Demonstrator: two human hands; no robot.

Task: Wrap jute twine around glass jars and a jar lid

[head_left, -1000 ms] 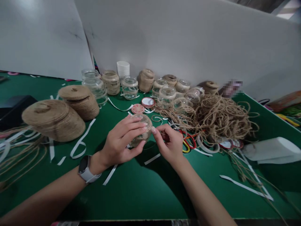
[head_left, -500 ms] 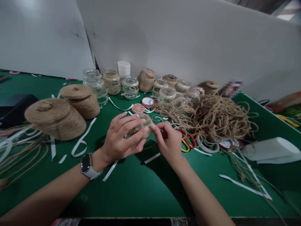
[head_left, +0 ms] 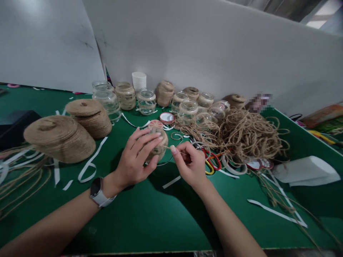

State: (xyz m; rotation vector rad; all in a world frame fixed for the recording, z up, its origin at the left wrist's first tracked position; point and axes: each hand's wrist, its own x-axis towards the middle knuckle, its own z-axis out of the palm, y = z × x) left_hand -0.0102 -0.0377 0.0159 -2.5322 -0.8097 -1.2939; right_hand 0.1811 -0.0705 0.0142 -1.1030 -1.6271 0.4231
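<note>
The left hand [head_left: 136,159], fingers spread but curved around it, holds the glass jar [head_left: 160,151] near the middle of the desk [head_left: 160,228]. Toward four o'clock from it, the right hand [head_left: 192,162] pinches a twine strand [head_left: 166,147] between thumb and forefinger. The twine heap [head_left: 249,135] lies at three o'clock; two lidded, twine-wrapped jars [head_left: 59,139] stand between nine and ten.

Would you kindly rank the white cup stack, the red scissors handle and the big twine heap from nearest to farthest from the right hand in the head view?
1. Red scissors handle: just right of the right hand.
2. Big twine heap: farther right and back.
3. White cup stack: far back, to the left.
</note>
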